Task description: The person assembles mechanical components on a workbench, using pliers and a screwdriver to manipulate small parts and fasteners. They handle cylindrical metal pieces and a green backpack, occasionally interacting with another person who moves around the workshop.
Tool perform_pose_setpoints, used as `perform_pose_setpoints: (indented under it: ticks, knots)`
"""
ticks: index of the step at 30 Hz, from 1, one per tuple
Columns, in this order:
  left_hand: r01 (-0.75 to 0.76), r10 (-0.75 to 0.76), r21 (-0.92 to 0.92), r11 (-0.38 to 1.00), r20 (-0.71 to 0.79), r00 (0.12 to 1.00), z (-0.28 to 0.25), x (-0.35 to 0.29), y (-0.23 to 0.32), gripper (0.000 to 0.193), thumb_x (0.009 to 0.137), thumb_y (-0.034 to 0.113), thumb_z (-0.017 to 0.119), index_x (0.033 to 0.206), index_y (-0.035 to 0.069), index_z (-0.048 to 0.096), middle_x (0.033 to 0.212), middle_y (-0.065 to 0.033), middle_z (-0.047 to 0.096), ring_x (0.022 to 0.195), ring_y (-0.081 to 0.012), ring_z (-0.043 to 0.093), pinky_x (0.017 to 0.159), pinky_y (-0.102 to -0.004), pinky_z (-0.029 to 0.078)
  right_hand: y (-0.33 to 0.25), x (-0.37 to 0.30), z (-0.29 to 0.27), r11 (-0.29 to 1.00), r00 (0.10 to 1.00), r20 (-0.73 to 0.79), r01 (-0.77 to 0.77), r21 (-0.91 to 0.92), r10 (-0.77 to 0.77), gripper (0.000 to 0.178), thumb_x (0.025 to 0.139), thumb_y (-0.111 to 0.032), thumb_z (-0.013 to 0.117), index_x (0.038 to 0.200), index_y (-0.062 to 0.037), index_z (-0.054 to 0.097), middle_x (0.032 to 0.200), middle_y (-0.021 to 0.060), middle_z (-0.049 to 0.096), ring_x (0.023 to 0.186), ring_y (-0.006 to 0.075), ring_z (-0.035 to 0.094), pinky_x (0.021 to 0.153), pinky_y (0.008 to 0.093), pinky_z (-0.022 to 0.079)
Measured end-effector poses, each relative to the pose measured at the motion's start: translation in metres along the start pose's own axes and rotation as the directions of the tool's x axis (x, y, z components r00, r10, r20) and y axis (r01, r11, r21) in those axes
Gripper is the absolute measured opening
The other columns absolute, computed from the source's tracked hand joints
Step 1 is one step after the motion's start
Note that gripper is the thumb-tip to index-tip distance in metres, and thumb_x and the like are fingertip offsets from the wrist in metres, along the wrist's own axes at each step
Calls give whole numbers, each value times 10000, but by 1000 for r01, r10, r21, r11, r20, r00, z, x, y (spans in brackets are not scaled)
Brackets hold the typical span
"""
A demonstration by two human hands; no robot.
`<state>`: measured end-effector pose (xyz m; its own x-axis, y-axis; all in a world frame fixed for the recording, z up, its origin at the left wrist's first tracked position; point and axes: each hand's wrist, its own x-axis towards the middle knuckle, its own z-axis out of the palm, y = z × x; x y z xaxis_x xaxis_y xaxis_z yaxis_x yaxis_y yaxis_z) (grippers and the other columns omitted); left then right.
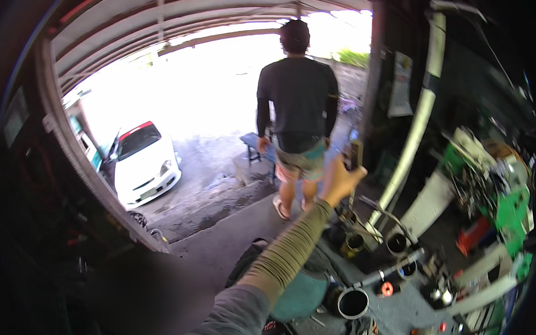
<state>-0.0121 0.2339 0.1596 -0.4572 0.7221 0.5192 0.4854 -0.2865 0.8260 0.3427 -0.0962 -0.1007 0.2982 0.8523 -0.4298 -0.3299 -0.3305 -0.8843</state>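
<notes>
My left arm, in an olive ribbed sleeve below a grey shirt sleeve, stretches forward from the lower edge. At its end, my left hand (340, 183) is bent around the base of a small dark upright piece (356, 154), with the thumb to the right. What this piece is, I cannot make out. Just beyond the hand stands a person (297, 97) seen from behind, in a dark top, patterned shorts and sandals. The hand overlaps the shorts in the picture; contact cannot be told. My right hand is out of view.
Hollow metal cylinders (353, 303) and small parts cover the dark bench at lower right. A long pale pole (420, 122) leans nearby, beside green and white machinery (511, 220). Outside the wide doorway, a white car (144, 163) is parked left; a dark bench (254, 144) stands centrally.
</notes>
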Motion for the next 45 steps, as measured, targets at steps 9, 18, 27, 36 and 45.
perform_pose_setpoints:
  ticks: [9, 18, 27, 36, 45]
  knots:
    - [-107, 127, 95, 990, -249, 960, -24, -33, -8, 814, 805, 194, 794, 1479, 5, 380, 1370, -259, 500, 1297, -439, 458, 1115, -498, 373, -19, 22, 27, 979, 994, 81, 85, -187, -71, 431, 1005, -203, 639, 1359, 39, 596, 1125, 91, 681, 863, 179, 625, 719, 297, 517]
    - [-278, 252, -131, 951, -189, 949, -34, -99, 23, 448, 908, 65, 704, 1328, 39, 549, 1053, -117, 583, 922, -230, 604, 804, -336, 519, -37, 21, 48, 938, 982, 181, 105, -329, -46, 506, 992, -218, 660, 1414, 42, 558, 1267, 173, 641, 1046, 253, 609, 883, 351, 512]
    - [-132, 169, -189, 973, 198, 966, -28, -140, 18, 274, 966, 118, 668, 1211, 20, 592, 972, -112, 606, 853, -246, 628, 772, -360, 509, -54, 2, 54, 850, 966, 250, 182, -494, -62, 492, 986, -228, 666, 1375, 61, 585, 1320, 232, 613, 1195, 313, 555, 1011, 397, 464]
    - [-188, 237, -191, 964, 285, 929, 57, -107, -2, 234, 992, 150, 607, 1160, -6, 562, 1107, -194, 596, 1001, -370, 643, 868, -431, 517, -57, 1, 58, 807, 946, 297, 275, -523, -131, 437, 994, -240, 661, 1280, 88, 626, 1280, 250, 627, 1148, 311, 563, 1000, 405, 458]
    - [-4, -72, 263, 965, 280, 957, 141, -53, -51, 410, 920, 199, 672, 1182, -84, 531, 1112, -298, 615, 962, -447, 675, 786, -496, 579, -40, 12, 40, 893, 961, 198, 254, -373, -191, 478, 1008, -184, 642, 1386, 94, 552, 1288, 189, 643, 1101, 250, 582, 941, 341, 481]
